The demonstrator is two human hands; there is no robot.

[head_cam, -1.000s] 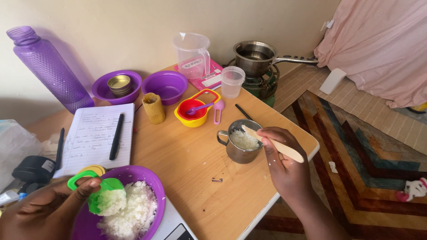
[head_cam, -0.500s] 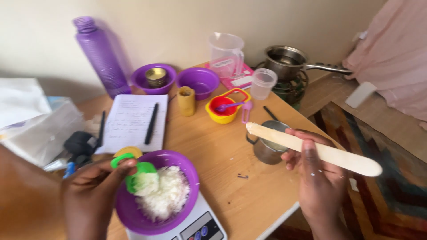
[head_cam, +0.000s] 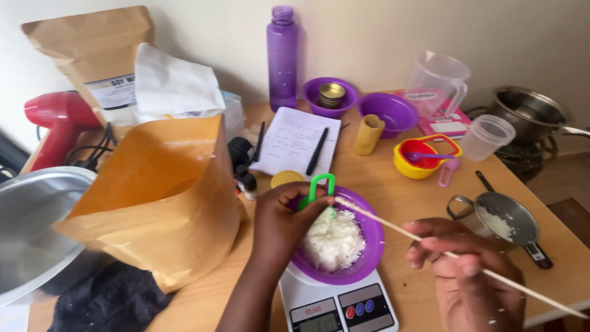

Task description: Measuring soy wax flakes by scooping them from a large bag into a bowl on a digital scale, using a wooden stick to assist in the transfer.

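Note:
My left hand holds a green measuring scoop at the left rim of a purple bowl filled with white wax flakes. The bowl sits on a white kitchen scale. My right hand grips a long flat wooden stick, seen edge-on, whose far tip reaches over the bowl next to the scoop. A small metal pitcher with some flakes inside stands to the right of the bowl.
A large brown paper bag stands left of the scale, a steel bowl beyond it. Behind: notebook with pen, purple bottle, two purple bowls, yellow cup set, clear jug, plastic cup, pot.
The view swung left, revealing the paper bag and steel bowl. My right hand left the metal pitcher and brought the stick over the purple bowl. The scoop stayed at the bowl's rim.

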